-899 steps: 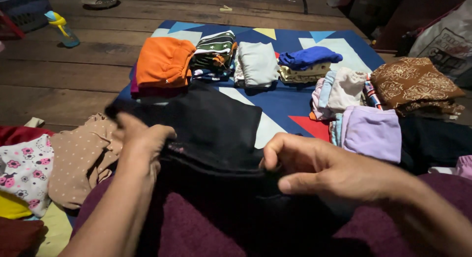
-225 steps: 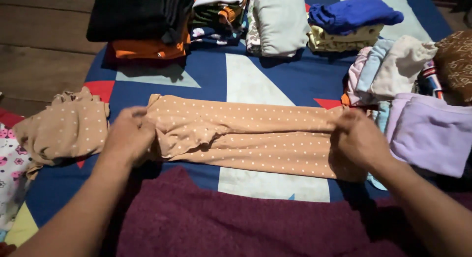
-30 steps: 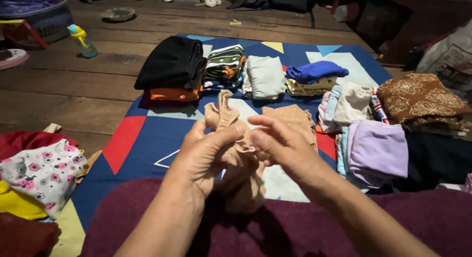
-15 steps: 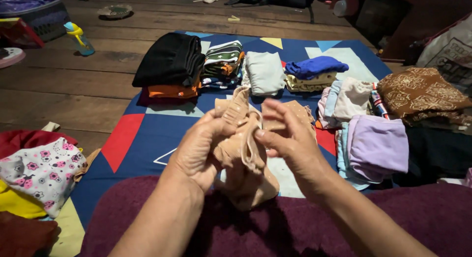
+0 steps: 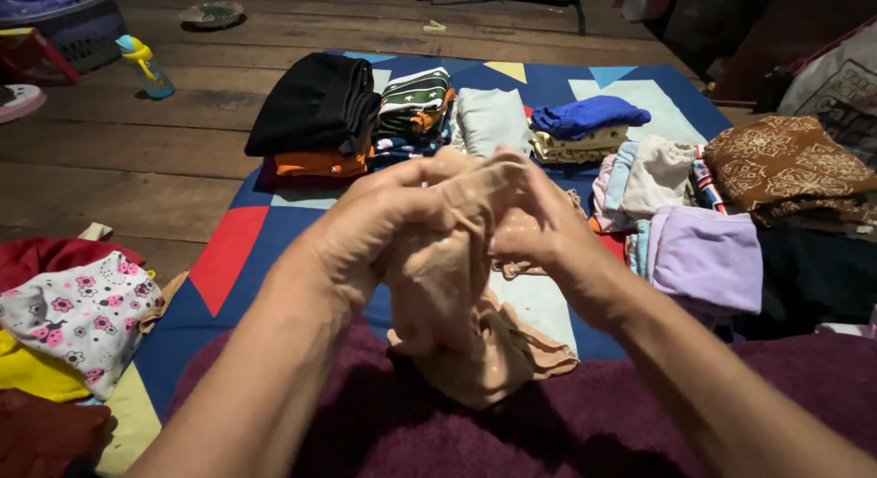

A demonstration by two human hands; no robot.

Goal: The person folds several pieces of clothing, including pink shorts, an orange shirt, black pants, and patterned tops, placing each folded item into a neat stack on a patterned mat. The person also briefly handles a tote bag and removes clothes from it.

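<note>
Both of my hands hold a tan dotted garment point(image 5: 457, 304) bunched up in front of me, above my lap. My left hand point(image 5: 384, 227) grips its top from the left. My right hand point(image 5: 539, 222) pinches the cloth from the right, fingers touching the left hand. The lower end of the garment hangs down onto the maroon cloth point(image 5: 512, 423) over my lap. Beyond lies a blue patterned mat point(image 5: 228, 249) with folded clothes in a row.
On the mat stand a black-and-orange stack point(image 5: 315, 112), a striped stack point(image 5: 416, 103), a pale folded piece point(image 5: 493, 117), a blue-topped stack point(image 5: 585, 122) and a lilac pile point(image 5: 708, 259). Unfolded clothes point(image 5: 73, 313) lie at left. A bottle point(image 5: 144, 67) stands on the wooden floor.
My hands have drawn closer to the camera and together, bunching the tan garment tighter. Seconds ago it lay spread flat on the mat.
</note>
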